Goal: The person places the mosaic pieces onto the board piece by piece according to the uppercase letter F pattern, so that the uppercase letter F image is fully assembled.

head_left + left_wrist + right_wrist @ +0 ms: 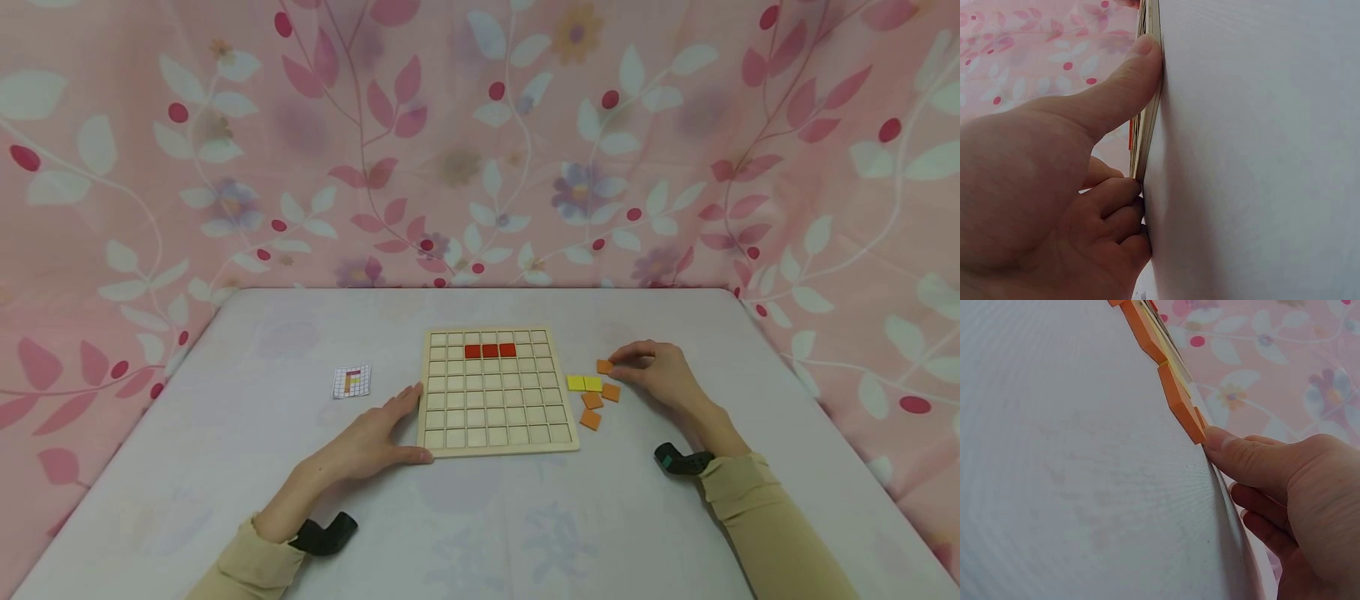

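Note:
A wooden grid board [498, 454] lies flat on the table. Three red square tiles [490, 351] sit side by side in its second row from the back. My left hand [367, 442] rests against the board's near left corner, thumb on the front edge and fingertips at the left edge. Beyond the board's right side, my right hand [663, 377] pinches an orange square tile [603, 367] between thumb and fingers. Two yellow tiles [584, 383] lie just right of the board, with three more orange tiles [591, 419] loose beside them.
A small card [352, 382] printed with a coloured grid pattern lies left of the board. White cloth covers the table [510, 533]. Pink floral fabric [465, 150] hangs behind and along both sides. Each wrist wears a black device [324, 534].

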`<control>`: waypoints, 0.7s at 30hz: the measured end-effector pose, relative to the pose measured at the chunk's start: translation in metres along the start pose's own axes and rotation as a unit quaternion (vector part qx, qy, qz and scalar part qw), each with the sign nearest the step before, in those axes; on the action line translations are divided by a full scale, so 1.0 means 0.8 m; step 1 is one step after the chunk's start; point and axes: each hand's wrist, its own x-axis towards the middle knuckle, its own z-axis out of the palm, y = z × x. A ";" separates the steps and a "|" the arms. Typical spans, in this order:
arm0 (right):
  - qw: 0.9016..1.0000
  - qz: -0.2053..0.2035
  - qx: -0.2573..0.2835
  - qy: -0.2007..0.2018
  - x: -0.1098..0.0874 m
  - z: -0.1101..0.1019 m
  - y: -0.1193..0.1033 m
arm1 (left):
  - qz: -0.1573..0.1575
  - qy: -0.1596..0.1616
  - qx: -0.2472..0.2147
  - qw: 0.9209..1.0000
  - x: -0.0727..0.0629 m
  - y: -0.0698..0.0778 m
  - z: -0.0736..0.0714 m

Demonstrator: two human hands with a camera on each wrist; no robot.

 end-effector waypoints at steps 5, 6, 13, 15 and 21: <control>1.000 -0.003 0.003 -0.001 0.001 -0.001 0.002 | 0.002 -0.001 -0.002 1.000 0.001 0.001 0.000; 1.000 -0.002 0.004 -0.001 0.000 -0.001 0.001 | 0.001 -0.001 -0.002 1.000 0.002 0.001 0.000; 1.000 0.003 0.011 -0.002 0.001 0.007 -0.005 | -0.008 0.006 0.009 1.000 -0.004 -0.003 -0.001; 1.000 0.008 0.006 0.002 0.001 0.008 -0.006 | -0.005 0.008 0.008 1.000 -0.005 -0.004 0.000; 1.000 0.022 0.001 0.006 0.001 0.004 -0.004 | -0.001 0.021 -0.006 1.000 -0.003 -0.004 0.005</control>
